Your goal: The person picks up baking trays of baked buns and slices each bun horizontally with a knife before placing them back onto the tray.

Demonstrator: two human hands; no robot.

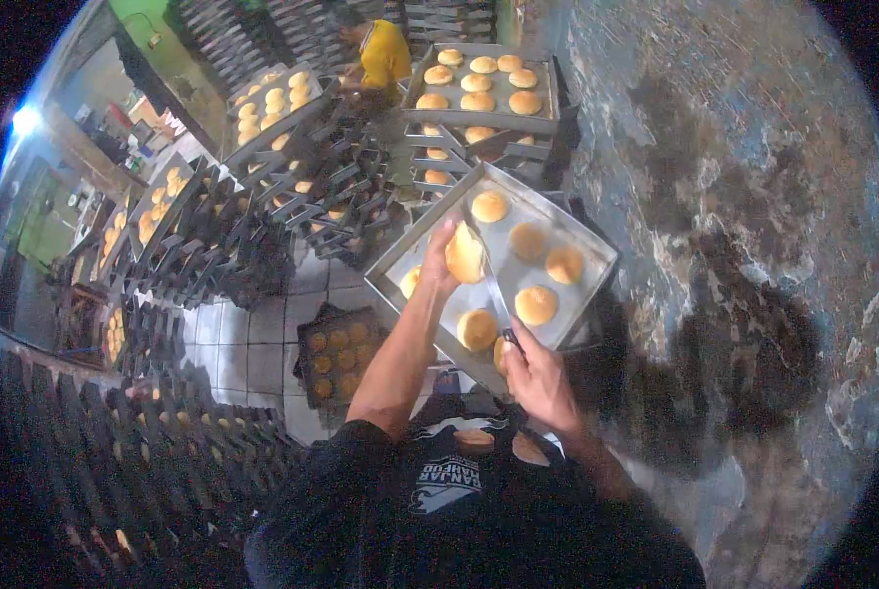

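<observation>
My left hand (pixel 441 257) is closed around a bread bun (pixel 466 257) and holds it above a metal tray (pixel 582 221). The bun looks partly cut open along its right side. In my right hand (pixel 540 381) is a knife (pixel 498 294), its dark handle in my grip and its blade pointing up to the bun's edge. Several round golden buns, one of them a bun (pixel 535 305) right of the blade, lie spaced out on the tray. One bun (pixel 501 355) is partly hidden behind my right hand.
Beyond the tray stands a stack of trays with buns (pixel 555 113). More tray stacks (pixel 272 133) fill the left side. A dark tray of buns (pixel 339 358) sits low on the tiled floor (pixel 263 339). A person in yellow (pixel 385 54) is at the back. A stained wall (pixel 734 245) rises at right.
</observation>
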